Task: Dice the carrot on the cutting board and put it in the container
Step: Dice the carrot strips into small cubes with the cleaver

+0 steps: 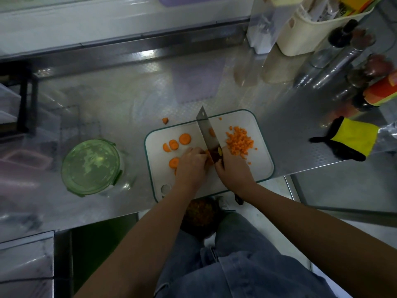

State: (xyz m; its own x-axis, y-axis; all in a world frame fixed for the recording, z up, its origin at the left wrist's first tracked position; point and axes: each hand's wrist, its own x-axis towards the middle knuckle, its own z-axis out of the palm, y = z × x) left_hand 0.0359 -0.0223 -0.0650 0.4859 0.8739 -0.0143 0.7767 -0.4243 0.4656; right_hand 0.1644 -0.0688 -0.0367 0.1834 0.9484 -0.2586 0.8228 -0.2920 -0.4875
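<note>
Head view: the right hand is clamped round the handle of the kitchen knife, its blade down on the cutting board. The left hand curls its fingers over a carrot piece beside the blade, probably to steady it. Uncut carrot rounds wait on the left and the diced pile sits on the right, keeping finished work apart. The glass container stands off the board's left, green lid on, contents indiscernible.

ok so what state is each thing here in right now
container: green lid on
carrot rounds: sliced, not yet diced
diced carrot: piled on the cutting board, right side
knife: blade over the board
right hand: grips the knife handle
left hand: holds the carrot piece at the blade
</note>
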